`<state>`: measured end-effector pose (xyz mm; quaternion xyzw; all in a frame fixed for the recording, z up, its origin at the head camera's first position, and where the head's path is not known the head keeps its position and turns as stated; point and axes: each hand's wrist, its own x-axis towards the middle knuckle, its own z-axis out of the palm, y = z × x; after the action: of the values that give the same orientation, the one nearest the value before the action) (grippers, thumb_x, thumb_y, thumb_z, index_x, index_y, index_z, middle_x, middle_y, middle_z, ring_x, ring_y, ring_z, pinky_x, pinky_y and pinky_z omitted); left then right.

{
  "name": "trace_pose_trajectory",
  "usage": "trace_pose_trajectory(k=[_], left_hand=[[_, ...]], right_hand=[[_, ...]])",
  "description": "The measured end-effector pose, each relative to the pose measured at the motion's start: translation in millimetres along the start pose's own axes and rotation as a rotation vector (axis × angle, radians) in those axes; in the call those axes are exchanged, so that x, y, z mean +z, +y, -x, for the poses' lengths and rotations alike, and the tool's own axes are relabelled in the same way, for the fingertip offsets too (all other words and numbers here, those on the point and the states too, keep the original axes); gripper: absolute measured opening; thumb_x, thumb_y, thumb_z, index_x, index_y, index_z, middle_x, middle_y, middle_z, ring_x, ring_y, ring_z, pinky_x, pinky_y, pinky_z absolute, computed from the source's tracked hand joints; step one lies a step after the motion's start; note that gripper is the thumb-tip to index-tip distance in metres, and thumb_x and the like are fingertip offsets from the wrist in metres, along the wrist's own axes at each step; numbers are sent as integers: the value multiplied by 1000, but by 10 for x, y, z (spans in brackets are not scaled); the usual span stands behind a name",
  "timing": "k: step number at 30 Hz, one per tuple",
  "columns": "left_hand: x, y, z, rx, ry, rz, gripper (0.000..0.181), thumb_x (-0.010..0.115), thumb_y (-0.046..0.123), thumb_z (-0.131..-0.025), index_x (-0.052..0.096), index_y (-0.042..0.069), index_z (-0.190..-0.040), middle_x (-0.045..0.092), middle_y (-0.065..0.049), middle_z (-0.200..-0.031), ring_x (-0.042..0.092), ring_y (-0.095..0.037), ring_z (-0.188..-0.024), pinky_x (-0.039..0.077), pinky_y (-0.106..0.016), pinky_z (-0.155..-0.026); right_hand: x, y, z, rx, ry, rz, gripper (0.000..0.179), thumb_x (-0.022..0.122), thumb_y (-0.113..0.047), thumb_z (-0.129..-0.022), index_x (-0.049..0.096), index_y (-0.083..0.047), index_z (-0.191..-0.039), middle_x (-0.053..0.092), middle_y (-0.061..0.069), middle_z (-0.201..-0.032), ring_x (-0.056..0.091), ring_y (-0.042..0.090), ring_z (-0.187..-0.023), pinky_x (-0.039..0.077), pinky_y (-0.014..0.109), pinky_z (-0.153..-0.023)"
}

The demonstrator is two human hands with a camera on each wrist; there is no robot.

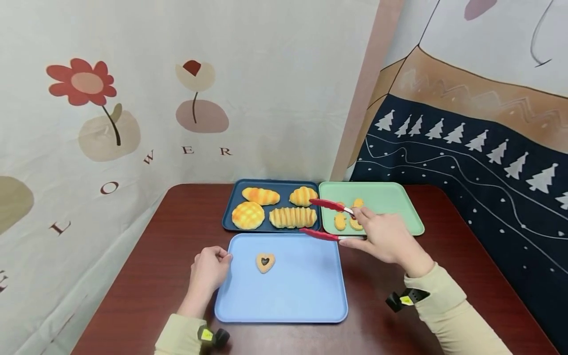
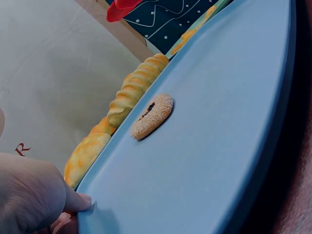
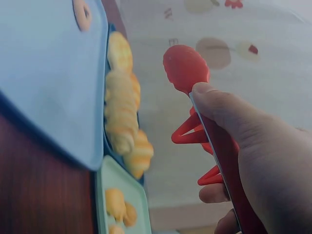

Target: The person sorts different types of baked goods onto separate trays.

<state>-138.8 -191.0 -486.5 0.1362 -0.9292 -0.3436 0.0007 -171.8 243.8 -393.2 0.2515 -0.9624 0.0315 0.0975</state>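
Observation:
My right hand (image 1: 390, 239) holds a pair of red-tipped tongs (image 1: 326, 204), thumb along one arm and fingers along the other. The tongs are spread, with nothing between their tips, above the meeting edges of the trays. With thumb on top and fingers at the outside, my left hand (image 2: 36, 195) pinches the left rim of a light blue tray (image 1: 284, 296). On that tray lies one heart-shaped cookie (image 1: 265, 263) with a dark heart centre. Behind the tongs, a green tray (image 1: 399, 212) holds several small yellow cookies (image 1: 339, 221), partly hidden by the right hand and tongs.
A dark blue tray (image 1: 285, 186) behind the light blue one carries a long ridged bread (image 1: 293, 217), a round bread (image 1: 248, 215), a croissant-like bread (image 1: 261, 196) and a smaller striped bread (image 1: 303, 195). The trays stand on a brown table (image 1: 177, 222) before a printed curtain (image 1: 275, 88).

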Motion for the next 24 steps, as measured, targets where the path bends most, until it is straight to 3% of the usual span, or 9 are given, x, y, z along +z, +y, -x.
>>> trace_pose_trajectory(k=[7, 12, 15, 19, 24], left_hand=[[42, 0, -12, 22, 9, -2, 16, 73, 23, -100, 74, 13, -87, 65, 0, -73, 59, -24, -70, 45, -45, -68], [41, 17, -7, 40, 22, -3, 16, 73, 22, -99, 73, 13, -86, 65, 1, -71, 59, -24, -67, 46, -45, -66], [32, 16, -4, 34, 22, -4, 16, 73, 22, -100, 73, 12, -87, 64, 0, -71, 59, -24, -67, 45, -43, -64], [18, 9, 9, 20, 17, -5, 16, 73, 23, -100, 73, 12, -87, 65, 0, -72, 59, -24, -67, 45, -42, -63], [1, -1, 25, 16, 22, -5, 16, 73, 23, -100, 74, 12, -88, 65, -1, -72, 59, -24, -67, 45, -43, -64]], right_hand=[[116, -213, -13, -81, 36, 7, 93, 70, -77, -85, 69, -1, -137, 74, 13, -116, 69, 21, -70, 53, 35, -56], [229, -332, -23, -96, 11, -47, 88, 70, -77, -86, 69, -3, -133, 65, 1, -90, 54, 11, -59, 43, 26, -49], [296, -405, -29, -109, 17, -73, 86, 72, -75, -86, 70, -3, -132, 65, 1, -90, 49, 9, -56, 42, 26, -48], [374, -505, -40, -129, 39, -76, 87, 72, -75, -85, 71, -3, -134, 74, 6, -105, 57, 9, -59, 47, 26, -53], [459, -634, -66, -143, 21, -107, 87, 70, -77, -86, 71, -3, -134, 72, 2, -101, 58, 9, -59, 43, 24, -51]])
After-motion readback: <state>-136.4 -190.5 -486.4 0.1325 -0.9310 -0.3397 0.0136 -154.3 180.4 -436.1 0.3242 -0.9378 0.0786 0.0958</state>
